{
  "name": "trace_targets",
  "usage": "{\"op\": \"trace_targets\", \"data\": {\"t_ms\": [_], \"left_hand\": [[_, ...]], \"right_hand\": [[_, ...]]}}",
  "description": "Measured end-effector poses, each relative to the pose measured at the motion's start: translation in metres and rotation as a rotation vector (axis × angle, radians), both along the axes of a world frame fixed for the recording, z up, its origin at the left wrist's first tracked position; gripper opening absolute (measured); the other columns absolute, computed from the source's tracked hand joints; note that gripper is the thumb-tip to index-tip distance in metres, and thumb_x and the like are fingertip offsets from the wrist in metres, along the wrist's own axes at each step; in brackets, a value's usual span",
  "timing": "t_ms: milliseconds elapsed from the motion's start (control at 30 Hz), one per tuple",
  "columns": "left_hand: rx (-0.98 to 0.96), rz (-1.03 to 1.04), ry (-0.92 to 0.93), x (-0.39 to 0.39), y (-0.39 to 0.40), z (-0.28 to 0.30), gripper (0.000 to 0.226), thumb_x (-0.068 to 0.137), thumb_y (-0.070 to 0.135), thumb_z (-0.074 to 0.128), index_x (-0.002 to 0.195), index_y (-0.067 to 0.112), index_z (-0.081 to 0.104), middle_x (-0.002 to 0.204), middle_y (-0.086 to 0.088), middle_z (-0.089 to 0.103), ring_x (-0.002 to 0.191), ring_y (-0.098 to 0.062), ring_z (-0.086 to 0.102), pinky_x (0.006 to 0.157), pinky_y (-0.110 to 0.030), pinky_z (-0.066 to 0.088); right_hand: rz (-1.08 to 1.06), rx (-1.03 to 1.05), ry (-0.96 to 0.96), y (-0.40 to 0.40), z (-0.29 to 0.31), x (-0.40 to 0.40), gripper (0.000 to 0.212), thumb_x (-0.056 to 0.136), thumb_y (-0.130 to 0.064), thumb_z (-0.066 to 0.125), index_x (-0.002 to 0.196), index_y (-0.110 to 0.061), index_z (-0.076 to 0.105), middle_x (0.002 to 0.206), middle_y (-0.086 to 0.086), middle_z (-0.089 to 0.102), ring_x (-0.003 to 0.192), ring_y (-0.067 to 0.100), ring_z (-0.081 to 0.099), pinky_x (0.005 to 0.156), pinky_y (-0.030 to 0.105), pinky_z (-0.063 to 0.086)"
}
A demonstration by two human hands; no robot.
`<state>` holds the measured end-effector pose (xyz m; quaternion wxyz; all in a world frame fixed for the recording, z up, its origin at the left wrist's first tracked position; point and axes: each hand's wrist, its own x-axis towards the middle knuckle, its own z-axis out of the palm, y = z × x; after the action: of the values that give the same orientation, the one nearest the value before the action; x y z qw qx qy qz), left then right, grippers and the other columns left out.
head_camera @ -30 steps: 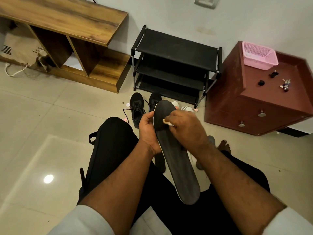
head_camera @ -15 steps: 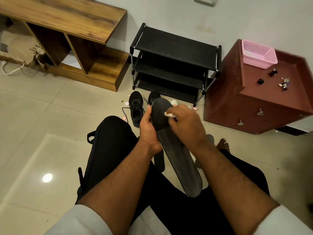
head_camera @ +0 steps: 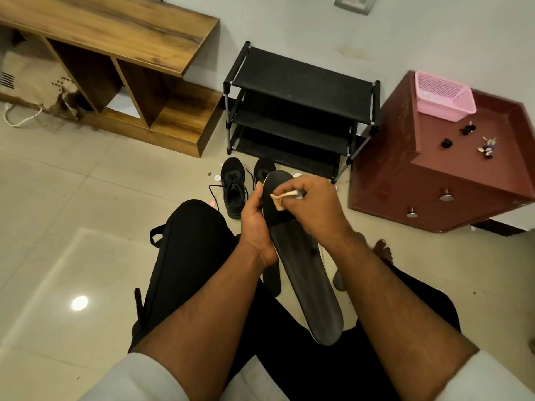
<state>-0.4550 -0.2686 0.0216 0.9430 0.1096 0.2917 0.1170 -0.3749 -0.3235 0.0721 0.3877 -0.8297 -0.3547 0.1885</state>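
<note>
Scrubbing step: left hand (head_camera: 256,224) grips long black foam insole (head_camera: 307,279) before black metal shoe rack (head_camera: 301,82); right hand (head_camera: 315,209) pinches small cream brush (head_camera: 278,202) at its toe. Next, likely: strokes heelward.

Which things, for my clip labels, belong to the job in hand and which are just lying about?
In hand: black insole, held by the left hand; pale brush or cloth, pinched by the right hand on it.
Lying about: black shoe, shoe rack, pink basket, red cabinet, wooden shelf.
</note>
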Motion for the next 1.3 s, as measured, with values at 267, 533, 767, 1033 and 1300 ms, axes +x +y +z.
{"op": "trace_targets", "data": {"t_ms": [267,533,767,1033,1300], "left_hand": [[0.013,-0.022,-0.018,0.002,-0.002,0.001,0.058,0.091,0.06,0.045,0.098,0.014,0.079,0.106,-0.014,0.07,0.101,-0.028,0.064,0.093,-0.041,0.047],[0.016,-0.025,-0.003,0.001,-0.002,0.001,0.055,0.091,0.059,0.047,0.108,0.013,0.071,0.1,-0.014,0.072,0.091,-0.028,0.069,0.08,-0.04,0.055],[-0.044,0.011,-0.02,-0.001,0.006,-0.002,0.058,0.088,0.059,0.05,0.086,0.01,0.08,0.093,-0.012,0.073,0.086,-0.026,0.072,0.081,-0.037,0.053],[-0.012,-0.034,0.003,0.002,0.002,-0.005,0.059,0.089,0.058,0.048,0.085,0.009,0.08,0.091,-0.012,0.073,0.085,-0.025,0.071,0.086,-0.037,0.053],[-0.011,-0.008,0.007,-0.003,-0.002,-0.001,0.056,0.091,0.056,0.046,0.089,0.012,0.08,0.096,-0.012,0.073,0.089,-0.026,0.071,0.085,-0.036,0.053]], "right_hand": [[-0.138,0.078,-0.188,0.005,0.002,0.01,0.013,0.083,-0.009,0.066,0.093,-0.012,0.074,0.097,0.002,0.067,0.09,0.011,0.061,0.078,0.022,0.051],[-0.134,0.087,-0.231,0.022,0.01,0.018,0.014,0.084,-0.008,0.064,0.091,-0.013,0.075,0.094,-0.002,0.067,0.083,0.0,0.055,0.071,0.004,0.041],[0.136,0.046,-0.148,0.005,0.001,-0.014,0.018,0.081,-0.005,0.067,0.092,-0.016,0.075,0.091,-0.009,0.067,0.082,-0.005,0.058,0.077,0.002,0.041],[0.087,-0.004,-0.139,-0.015,-0.003,-0.02,0.017,0.079,-0.003,0.069,0.085,-0.016,0.077,0.087,-0.004,0.069,0.076,-0.002,0.058,0.075,0.0,0.039],[0.097,0.021,-0.303,0.0,-0.002,-0.013,0.016,0.081,-0.003,0.065,0.091,-0.011,0.075,0.093,0.002,0.067,0.087,0.011,0.06,0.083,0.024,0.051]]}}
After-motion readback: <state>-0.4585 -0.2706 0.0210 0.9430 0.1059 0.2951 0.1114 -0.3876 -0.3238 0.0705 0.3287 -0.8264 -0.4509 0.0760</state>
